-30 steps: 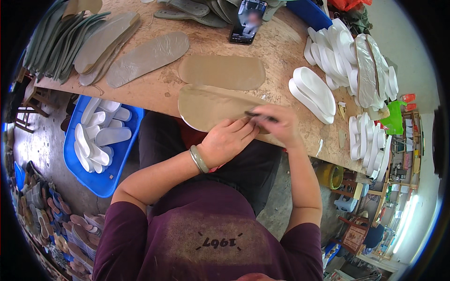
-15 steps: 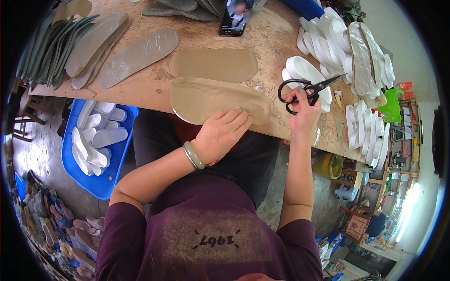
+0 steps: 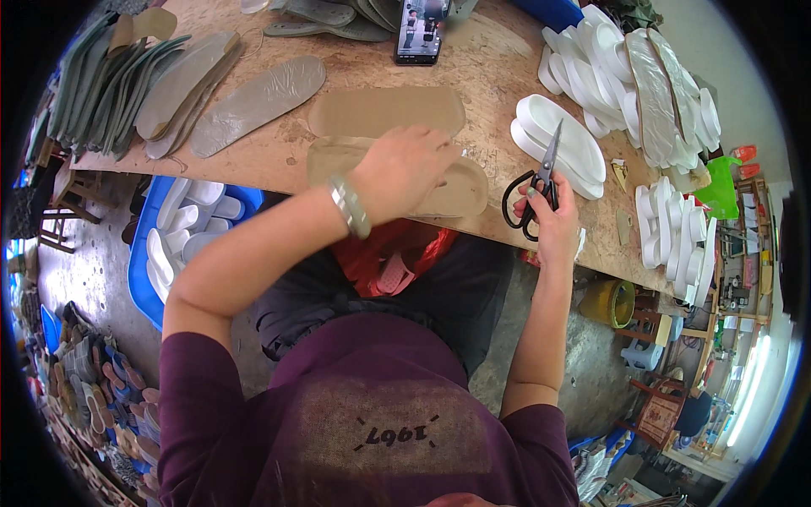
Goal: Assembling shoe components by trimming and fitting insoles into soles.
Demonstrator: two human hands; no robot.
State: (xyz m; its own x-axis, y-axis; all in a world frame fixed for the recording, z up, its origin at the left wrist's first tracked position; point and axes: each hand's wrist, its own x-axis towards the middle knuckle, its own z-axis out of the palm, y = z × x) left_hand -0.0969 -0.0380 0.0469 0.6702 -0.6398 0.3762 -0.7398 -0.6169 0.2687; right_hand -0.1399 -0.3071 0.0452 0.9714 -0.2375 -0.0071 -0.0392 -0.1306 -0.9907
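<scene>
A beige insole-shaped piece [image 3: 463, 188] lies at the near edge of the table, its right end showing a raised rim. Over its middle is my left hand [image 3: 407, 173], slightly blurred, with the fingers stretched out to the right and nothing visible in them. It hides much of the piece; contact cannot be told. My right hand [image 3: 551, 221] grips black-handled scissors [image 3: 546, 169], blades pointing up and away. Just beyond them rests a pair of white shoe soles [image 3: 564, 135]. Behind the near piece lies another flat tan insole piece [image 3: 380, 108].
Grey insoles [image 3: 101, 93] stand stacked at far left, near a plastic-wrapped insole [image 3: 258, 106]. A phone [image 3: 420, 38] is propped at the back. White soles [image 3: 583, 72] pile at the right. A blue basket [image 3: 145, 291] of white soles sits below left, a yellow bucket [image 3: 610, 302] below right.
My left hand has lifted off the near edge of the insole piece and moved away from me over it. The scissors have swung from pointing right to pointing upward; my right hand moved slightly nearer.
</scene>
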